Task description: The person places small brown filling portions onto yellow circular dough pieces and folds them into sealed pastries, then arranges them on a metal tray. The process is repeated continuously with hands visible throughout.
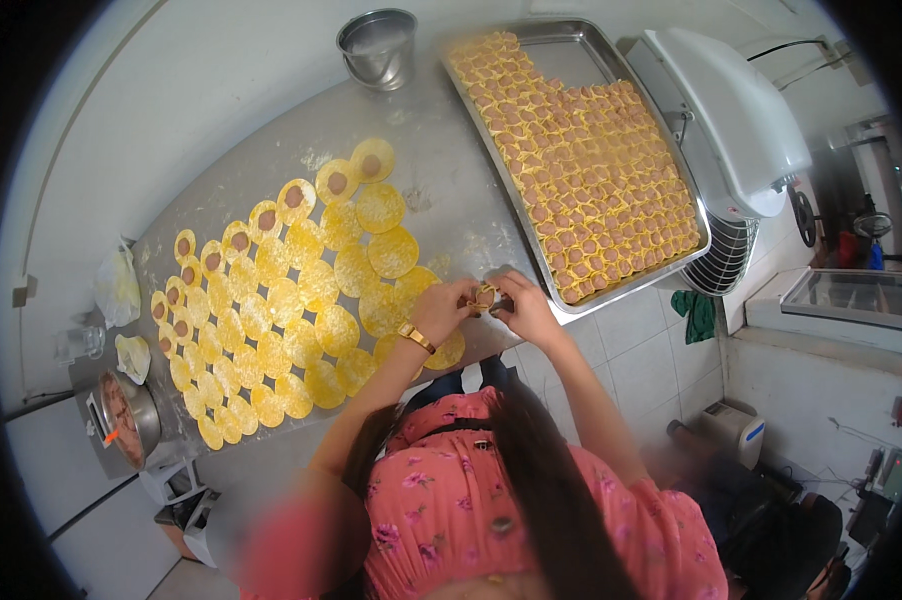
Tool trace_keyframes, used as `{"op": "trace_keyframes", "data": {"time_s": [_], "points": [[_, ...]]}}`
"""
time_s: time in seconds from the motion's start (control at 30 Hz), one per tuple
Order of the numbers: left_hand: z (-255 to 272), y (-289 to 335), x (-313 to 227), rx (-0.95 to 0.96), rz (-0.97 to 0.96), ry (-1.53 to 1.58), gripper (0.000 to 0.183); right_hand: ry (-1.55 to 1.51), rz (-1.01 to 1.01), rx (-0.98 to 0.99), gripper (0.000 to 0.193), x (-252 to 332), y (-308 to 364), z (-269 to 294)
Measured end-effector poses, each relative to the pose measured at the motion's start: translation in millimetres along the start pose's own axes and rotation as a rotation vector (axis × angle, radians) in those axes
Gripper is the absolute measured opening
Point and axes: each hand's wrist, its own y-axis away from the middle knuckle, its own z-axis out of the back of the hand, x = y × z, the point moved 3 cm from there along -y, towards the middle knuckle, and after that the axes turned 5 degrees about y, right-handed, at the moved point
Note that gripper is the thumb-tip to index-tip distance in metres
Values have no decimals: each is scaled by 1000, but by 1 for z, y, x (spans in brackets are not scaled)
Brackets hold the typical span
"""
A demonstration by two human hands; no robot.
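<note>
Between both hands, over the front edge of the steel table [451, 170], is a small open-topped dumpling [485, 297] with brown meat filling and a pleated yellow wrapper. My left hand [445, 308], with a gold watch at the wrist, pinches one side of it. The fingers of my right hand [527, 308] close on the other side. To the left lie rows of flour-dusted yellow dough rounds [336, 330]; several along the far and left side carry a dab of meat [337, 183]. A metal tray [569, 38] of finished-looking dumplings [611, 190] stands at the right.
A steel bucket [379, 55] sits at the table's far edge. At far left are a bowl of meat filling [131, 415] and a plastic bag [118, 285]. A white machine with a wire guard [721, 120] stands beyond the tray. A green cloth [695, 315] hangs at right.
</note>
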Motion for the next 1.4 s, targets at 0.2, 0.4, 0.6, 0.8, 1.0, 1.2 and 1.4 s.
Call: {"op": "trace_keyframes", "data": {"time_s": [0.2, 0.4, 0.6, 0.8, 1.0, 1.2, 1.4], "points": [[0, -2, -8, 36, 45, -19, 25, 25, 73, -4, 35, -3, 1, -11], [1, 0, -15, 59, 58, -148, 30, 94, 52, -32, 36, -2, 5, -15], [-1, 6, -5, -53, -71, -77, 32, 34, -45, -64, 32, 5, 6, -5], [-11, 4, -1, -27, -38, -23, 32, 59, 59, -99, 35, 0, 7, -18], [-10, 6, 1, -31, -25, 94, 28, -12, -144, -47, 33, 0, 15, -19], [-11, 1, 3, -7, -42, 30, 26, 162, -8, -223, 30, 12, 14, -22], [-9, 0, 5, -4, -80, -25, 25, 64, -137, -188, 35, 8, 15, -29]]}}
